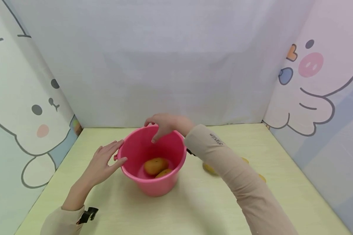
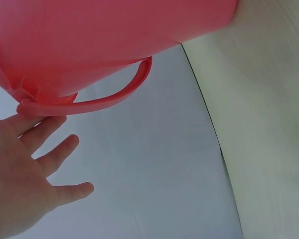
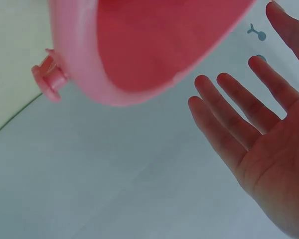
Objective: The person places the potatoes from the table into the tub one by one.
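A pink bucket [image 1: 153,186] stands on the table in the head view, with two yellow, mango-like fruits [image 1: 156,166] at its bottom. My left hand [image 1: 101,166] touches its left rim, thumb reaching over the edge and straight fingers along the outside. In the left wrist view these fingers [image 2: 60,155] are spread beside the bucket's curved handle [image 2: 109,102]. My right hand [image 1: 166,125] hovers at the far rim with nothing in it. The right wrist view shows its fingers [image 3: 241,109] extended and apart from the rim [image 3: 122,97].
Several yellow pieces [image 1: 210,169] lie on the table to the right, partly hidden behind my right sleeve [image 1: 235,176]. A pale cloth wall [image 1: 176,75] closes off the back. Cartoon-printed panels [image 1: 309,98] flank both sides of the pale yellow table [image 1: 129,215].
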{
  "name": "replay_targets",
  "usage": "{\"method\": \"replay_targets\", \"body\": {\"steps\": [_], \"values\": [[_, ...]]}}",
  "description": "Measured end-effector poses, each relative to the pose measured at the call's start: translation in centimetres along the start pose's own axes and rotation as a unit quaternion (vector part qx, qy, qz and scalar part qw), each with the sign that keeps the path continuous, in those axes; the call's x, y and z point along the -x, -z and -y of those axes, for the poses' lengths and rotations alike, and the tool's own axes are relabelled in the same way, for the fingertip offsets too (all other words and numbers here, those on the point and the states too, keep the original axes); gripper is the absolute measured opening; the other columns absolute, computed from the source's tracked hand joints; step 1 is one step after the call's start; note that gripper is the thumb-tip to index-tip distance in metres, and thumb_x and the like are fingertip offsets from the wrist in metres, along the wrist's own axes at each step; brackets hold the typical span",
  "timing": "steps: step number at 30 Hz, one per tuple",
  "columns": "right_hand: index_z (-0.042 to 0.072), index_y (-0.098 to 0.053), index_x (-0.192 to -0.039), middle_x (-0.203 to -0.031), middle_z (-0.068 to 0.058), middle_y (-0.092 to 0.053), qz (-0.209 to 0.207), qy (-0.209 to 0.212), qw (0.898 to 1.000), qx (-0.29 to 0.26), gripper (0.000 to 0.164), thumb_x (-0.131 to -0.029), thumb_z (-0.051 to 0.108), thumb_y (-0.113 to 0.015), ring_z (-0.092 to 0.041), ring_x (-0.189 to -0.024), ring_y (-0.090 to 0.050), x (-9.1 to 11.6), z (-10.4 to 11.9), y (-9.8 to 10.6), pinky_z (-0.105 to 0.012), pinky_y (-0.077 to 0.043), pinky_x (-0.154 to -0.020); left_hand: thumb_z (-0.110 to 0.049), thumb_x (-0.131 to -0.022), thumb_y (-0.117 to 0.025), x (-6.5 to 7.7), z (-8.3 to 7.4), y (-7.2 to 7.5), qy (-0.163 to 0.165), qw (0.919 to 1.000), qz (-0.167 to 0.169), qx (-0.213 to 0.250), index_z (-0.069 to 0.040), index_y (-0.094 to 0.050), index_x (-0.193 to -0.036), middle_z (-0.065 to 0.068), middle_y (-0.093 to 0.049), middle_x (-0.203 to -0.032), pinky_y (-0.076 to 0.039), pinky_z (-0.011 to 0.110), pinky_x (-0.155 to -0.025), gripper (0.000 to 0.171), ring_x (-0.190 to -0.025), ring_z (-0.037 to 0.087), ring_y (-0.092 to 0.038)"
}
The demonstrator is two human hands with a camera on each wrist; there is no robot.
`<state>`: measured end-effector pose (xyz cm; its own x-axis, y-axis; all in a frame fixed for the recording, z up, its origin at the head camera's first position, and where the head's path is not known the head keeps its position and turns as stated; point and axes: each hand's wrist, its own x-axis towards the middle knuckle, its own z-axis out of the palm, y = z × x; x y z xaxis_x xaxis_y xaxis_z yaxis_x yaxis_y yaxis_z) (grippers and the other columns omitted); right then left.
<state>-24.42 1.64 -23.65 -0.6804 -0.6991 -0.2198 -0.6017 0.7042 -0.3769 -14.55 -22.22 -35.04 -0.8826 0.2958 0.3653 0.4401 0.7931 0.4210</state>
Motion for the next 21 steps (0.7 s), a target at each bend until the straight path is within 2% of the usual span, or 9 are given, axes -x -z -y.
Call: {"method": "replay_targets", "body": {"steps": [4, 6, 10, 21], "values": [[0.017, -0.046, -0.125, -0.121, -0.001, -0.045, -0.003, 0.024, 0.999, 0.024, 0.068, -0.066, 0.026, -0.078, -0.016, -0.108, -0.04, 0.4, -0.9, 0.5, -0.021, -0.048, -0.068, -0.027, -0.078, -0.064, 0.1, 0.0, 0.0, -0.003, 1.0, -0.003, 0.0, -0.006, -0.04, -0.131, 0.016, -0.043, -0.128, -0.016, 0.065, -0.09, 0.062, -0.119, 0.037, -0.03], [0.018, -0.045, -0.125, -0.121, 0.0, -0.045, -0.006, 0.022, 0.999, 0.033, 0.067, -0.066, 0.027, -0.077, -0.014, -0.107, -0.041, 0.7, -1.4, 0.6, -0.021, -0.047, -0.069, -0.026, -0.078, -0.064, 0.1, 0.0, 0.0, -0.004, 1.0, -0.004, 0.0, -0.006, -0.04, -0.131, 0.016, -0.043, -0.128, -0.016, 0.065, -0.09, 0.062, -0.119, 0.037, -0.03], [0.019, -0.046, -0.125, -0.12, 0.002, -0.045, -0.014, 0.017, 0.999, 0.036, 0.065, -0.068, 0.03, -0.075, -0.013, -0.105, -0.042, 1.2, -2.5, 0.8, -0.021, -0.047, -0.069, -0.026, -0.078, -0.064, 0.1, 0.1, 0.0, -0.003, 1.0, -0.003, 0.002, -0.006, -0.04, -0.132, 0.016, -0.042, -0.128, -0.016, 0.064, -0.09, 0.062, -0.119, 0.036, -0.03], [0.017, -0.047, -0.124, -0.118, -0.001, -0.048, -0.049, 0.037, 0.998, 0.033, 0.058, -0.072, 0.027, -0.072, -0.016, -0.101, -0.046, 3.3, -5.5, 0.9, -0.028, -0.047, -0.073, -0.027, -0.079, -0.063, 0.1, 0.0, 0.0, -0.005, 1.0, -0.006, 0.0, -0.005, -0.04, -0.131, 0.016, -0.043, -0.128, -0.016, 0.064, -0.09, 0.062, -0.119, 0.036, -0.03]]}}
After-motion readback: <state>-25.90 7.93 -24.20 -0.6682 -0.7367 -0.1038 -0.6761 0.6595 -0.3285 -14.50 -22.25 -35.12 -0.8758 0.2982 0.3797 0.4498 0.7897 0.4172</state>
